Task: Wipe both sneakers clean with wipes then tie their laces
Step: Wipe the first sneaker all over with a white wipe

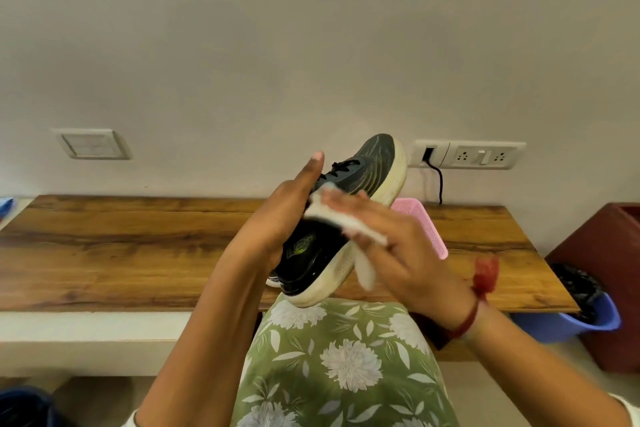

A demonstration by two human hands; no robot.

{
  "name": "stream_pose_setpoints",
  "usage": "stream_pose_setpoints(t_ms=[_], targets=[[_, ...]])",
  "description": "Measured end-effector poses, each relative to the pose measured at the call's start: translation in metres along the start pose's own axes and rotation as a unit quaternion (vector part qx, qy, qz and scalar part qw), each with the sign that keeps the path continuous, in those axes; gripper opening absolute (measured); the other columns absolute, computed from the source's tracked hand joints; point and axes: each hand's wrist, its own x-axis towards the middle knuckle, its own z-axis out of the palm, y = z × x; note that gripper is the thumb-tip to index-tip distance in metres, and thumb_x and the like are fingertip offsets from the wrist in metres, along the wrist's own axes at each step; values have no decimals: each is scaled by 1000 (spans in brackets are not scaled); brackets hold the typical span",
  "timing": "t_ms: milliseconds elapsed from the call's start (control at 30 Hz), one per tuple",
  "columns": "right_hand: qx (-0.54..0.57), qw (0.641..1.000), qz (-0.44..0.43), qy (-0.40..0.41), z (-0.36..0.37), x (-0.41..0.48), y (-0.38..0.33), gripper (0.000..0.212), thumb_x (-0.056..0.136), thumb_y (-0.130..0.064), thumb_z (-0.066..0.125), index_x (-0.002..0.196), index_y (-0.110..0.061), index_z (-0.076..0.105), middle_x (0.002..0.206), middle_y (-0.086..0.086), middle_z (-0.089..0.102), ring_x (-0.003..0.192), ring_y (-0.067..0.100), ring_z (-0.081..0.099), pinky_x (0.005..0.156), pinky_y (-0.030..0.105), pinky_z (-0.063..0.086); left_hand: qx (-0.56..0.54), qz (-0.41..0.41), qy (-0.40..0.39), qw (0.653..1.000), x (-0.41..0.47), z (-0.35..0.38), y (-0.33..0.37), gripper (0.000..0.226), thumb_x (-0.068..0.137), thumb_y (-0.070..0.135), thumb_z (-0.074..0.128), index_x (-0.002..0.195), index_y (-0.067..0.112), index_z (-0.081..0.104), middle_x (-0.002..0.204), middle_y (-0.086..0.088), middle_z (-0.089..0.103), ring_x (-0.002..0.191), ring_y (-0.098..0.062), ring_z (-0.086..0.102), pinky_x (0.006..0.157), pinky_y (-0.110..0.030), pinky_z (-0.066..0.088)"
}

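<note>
Bare wooden tabletop point(121, 243) gives passage at 9 o'clock of sneaker point(367, 166); pink basket point(426, 229) blocks 3 o'clock, black cable point(440, 180) 2 o'clock.

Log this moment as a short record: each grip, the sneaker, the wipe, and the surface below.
left grip: holds sneaker up from its left side, thumb raised
right grip: holds wipe against the sneaker's side
sneaker: dark upper, pale sole, lifted above table, toe toward the wall
wipe: white, one end hanging loose
laces: black; tied or not, cannot tell
table: wooden, pink basket on it behind the sneaker
</note>
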Motion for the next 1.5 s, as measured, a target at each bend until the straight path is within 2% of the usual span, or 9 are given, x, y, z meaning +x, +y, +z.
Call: stream_pose_setpoints(t_ms=[67, 133, 300, 533, 767, 900, 1067, 1200, 1500], targets=[[95, 982, 65, 152, -20, 7, 1, 31, 97, -19, 44, 125, -10, 53, 89, -30, 65, 73, -8, 60, 63, 7, 45, -3, -18, -14, 1000, 0, -3, -3, 63, 89, 70, 34, 98, 19, 71, 87, -4, 76, 84, -20, 73, 88, -36, 50], [28, 973, 66, 221, -38, 13, 8, 27, 100, -21, 45, 123, -12, 57, 97, -23, 65, 86, -3, 61, 71, 9, 46, -19, -42, -11, 999, -1, -6, -2, 67, 88, 71, 35, 103, 16, 70, 92, -8, 75, 85, -23, 73, 84, -37, 51], [-201, 972, 86, 86, -22, 10, 26, 42, 96, -31, 36, 133, -17, 51, 132, -7, 52, 122, 5, 45, 113, 39, 32, -22, -32, -19, 999, 1, -5, -4, 67, 89, 70, 33, 106, 15, 69, 96, -9, 75, 88, -25, 72, 82, -36, 51], [-295, 953, -21, -68, -13, 4, 23, 47, 91, -21, 38, 133, -6, 52, 136, 10, 53, 129, 20, 45, 116, 30, 19, -34, -23, -14, 999, 0, -10, -6, 67, 90, 66, 40, 105, 8, 71, 102, -17, 72, 95, -33, 70, 99, -49, 48], [-324, 944, -22, -53, -6, 0, 16, 45, 91, -23, 38, 129, -4, 55, 131, 13, 57, 123, 22, 51, 114, 38, 24, -10, -7, -1, 1000, 1, -9, -4, 72, 89, 65, 43, 103, -1, 67, 102, -26, 68, 94, -42, 67, 98, -54, 47], [-357, 933, 21, -29, -27, 10, 20, 48, 92, -29, 33, 129, -8, 54, 131, 11, 57, 122, 23, 53, 112, 46, 20, -10, -5, 7, 1000, 1, -9, -5, 65, 89, 65, 42, 97, 7, 70, 98, -19, 72, 92, -37, 69, 98, -53, 48], [-337, 939, -29, -61, -11, 6, 11, 44, 90, -24, 39, 126, -7, 58, 128, 9, 60, 121, 19, 53, 113, 39, 25, -32, -4, 8, 999, -1, -10, -4, 71, 90, 64, 44, 106, -1, 68, 104, -28, 67, 97, -44, 66, 99, -57, 46], [-359, 932, 28, -41, -26, 13, 17, 46, 93, -32, 35, 127, -10, 57, 129, 8, 59, 120, 20, 54, 113, 40, 18, -25, -6, 2, 1000, -5, -7, -3, 70, 90, 65, 41, 106, 2, 69, 101, -24, 70, 94, -40, 68, 96, -52, 49], [-257, 965, 24, -43, -13, 13, 13, 49, 95, -33, 33, 137, -12, 49, 140, 5, 50, 129, 9, 40, 117, 35, 18, -20, 13, 14, 1000, -6, -6, 1, 66, 92, 62, 40, 99, 4, 70, 95, -22, 71, 91, -41, 68, 95, -52, 51]])
